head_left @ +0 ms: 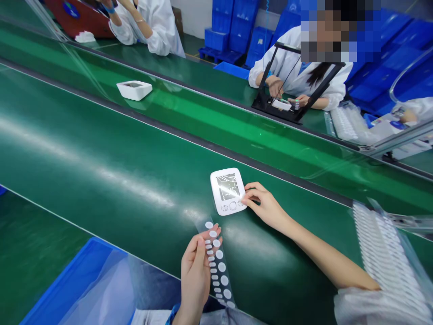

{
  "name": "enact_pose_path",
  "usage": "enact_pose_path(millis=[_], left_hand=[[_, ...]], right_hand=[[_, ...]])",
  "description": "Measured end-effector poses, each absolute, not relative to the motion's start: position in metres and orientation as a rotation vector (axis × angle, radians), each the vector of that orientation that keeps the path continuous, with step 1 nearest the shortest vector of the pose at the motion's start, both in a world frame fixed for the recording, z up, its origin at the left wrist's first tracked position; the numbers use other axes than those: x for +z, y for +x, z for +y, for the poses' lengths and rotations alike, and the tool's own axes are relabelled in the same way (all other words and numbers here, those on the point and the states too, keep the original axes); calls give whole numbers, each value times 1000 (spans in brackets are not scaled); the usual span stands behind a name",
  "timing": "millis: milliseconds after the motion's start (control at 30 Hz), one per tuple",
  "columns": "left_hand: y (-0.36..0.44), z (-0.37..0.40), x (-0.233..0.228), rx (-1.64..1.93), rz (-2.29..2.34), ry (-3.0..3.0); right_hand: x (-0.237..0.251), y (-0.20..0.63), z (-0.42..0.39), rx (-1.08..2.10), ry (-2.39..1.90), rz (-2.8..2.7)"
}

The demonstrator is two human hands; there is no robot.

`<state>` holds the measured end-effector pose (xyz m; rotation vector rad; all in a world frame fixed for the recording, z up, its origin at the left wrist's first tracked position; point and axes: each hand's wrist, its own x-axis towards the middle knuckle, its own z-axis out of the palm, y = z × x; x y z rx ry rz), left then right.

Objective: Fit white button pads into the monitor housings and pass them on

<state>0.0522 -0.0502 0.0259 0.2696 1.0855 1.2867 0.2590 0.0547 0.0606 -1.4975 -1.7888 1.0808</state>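
Observation:
My left hand [198, 266] is closed on a clear sticker strip [222, 267], thumb on top. White round and small oval stickers run along the strip, and its lower end hangs toward my lap. Beyond it, on the green work surface, is a white electronic monitor [227, 206] with a grey screen and button outlines, looking like a blood pressure monitor. The thumb and fingers of my right hand [262, 203] pinch its right edge; the fingertips behind the edge are partly hidden.
White parts in clear plastic [385, 253] stand at the right. Behind a dark rail runs a bright green conveyor belt [203, 122] carrying another white device [134, 91]. Across it, a co-worker's hands [275, 85] work at a black frame [304, 101]. A blue bin [67, 280] is at lower left.

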Motion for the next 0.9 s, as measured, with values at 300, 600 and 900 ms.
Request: enact_pose_path(millis=[300, 600, 900], left_hand=[[52, -49, 26, 1267, 1106, 263], [51, -51, 25, 1272, 1092, 247], [50, -51, 25, 1302, 1095, 236]], right_hand=[[58, 254, 49, 1085, -1452, -1722], [56, 249, 45, 1028, -1461, -1718], [51, 248, 44, 1057, -1411, -1651]])
